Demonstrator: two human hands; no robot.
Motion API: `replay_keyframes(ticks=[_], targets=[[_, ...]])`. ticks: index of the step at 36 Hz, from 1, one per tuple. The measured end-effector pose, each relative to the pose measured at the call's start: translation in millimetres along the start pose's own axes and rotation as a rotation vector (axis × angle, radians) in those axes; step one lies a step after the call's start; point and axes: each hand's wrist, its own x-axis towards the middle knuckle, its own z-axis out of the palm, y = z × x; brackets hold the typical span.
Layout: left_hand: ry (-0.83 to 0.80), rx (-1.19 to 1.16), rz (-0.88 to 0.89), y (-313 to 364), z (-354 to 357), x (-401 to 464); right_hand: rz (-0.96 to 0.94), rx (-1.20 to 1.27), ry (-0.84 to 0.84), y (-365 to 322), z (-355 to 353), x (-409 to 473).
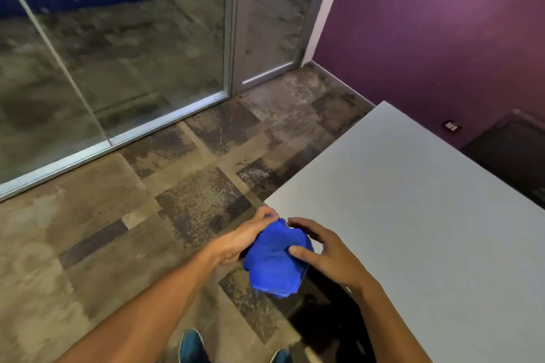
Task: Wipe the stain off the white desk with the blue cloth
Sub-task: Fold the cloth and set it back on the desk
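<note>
- Loosely bunched, the blue cloth (275,256) is held in the air just off the near corner of the white worktop (413,230).
- The left hand (241,242) pinches its upper edge; the right hand (330,256) curls round the other side, thumb on the fabric.
- No stain shows on the visible worktop, which fits either a cloth readied for wiping or a wipe already finished.
- No container is in view; patterned floor (147,230) and a glass partition (132,47) lie beyond.

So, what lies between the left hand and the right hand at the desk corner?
The bunched blue cloth, in the head view. The left hand pinches its top edge, and the right hand touches its side with the thumb, by the white desk corner.
</note>
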Motion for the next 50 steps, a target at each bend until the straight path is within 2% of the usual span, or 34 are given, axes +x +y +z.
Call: replay_keyframes(ticks=[6,13,20,23,27,31,37,43,47,50], targets=[[0.007,0.080,0.099,30,-23,-9,-0.015,-0.050,0.088,-20,-5,11],[-0.056,0.211,0.201,65,-56,-27,0.004,0.091,0.097,-52,-14,10],[-0.296,0.129,0.152,88,-87,-32,0.023,0.237,0.222,-77,-25,7],[-0.260,0.184,0.186,93,-91,-24,0.053,0.235,0.208,-81,-31,3],[-0.111,0.202,0.228,98,-93,-13,0.121,0.202,0.111,-83,-34,-4],[-0.020,0.236,0.300,102,-83,-5,0.157,0.200,0.156,-82,-35,-12],[-0.083,-0.040,0.160,104,-57,2,0.220,0.355,0.239,-75,-40,-17],[-0.190,-0.195,0.186,113,-35,10,0.263,0.398,0.357,-66,-45,-18],[-0.119,-0.134,0.198,116,-15,21,0.275,0.298,0.449,-59,-45,-14],[-0.063,-0.087,0.220,117,1,29,0.247,0.128,0.509,-52,-41,-9]])
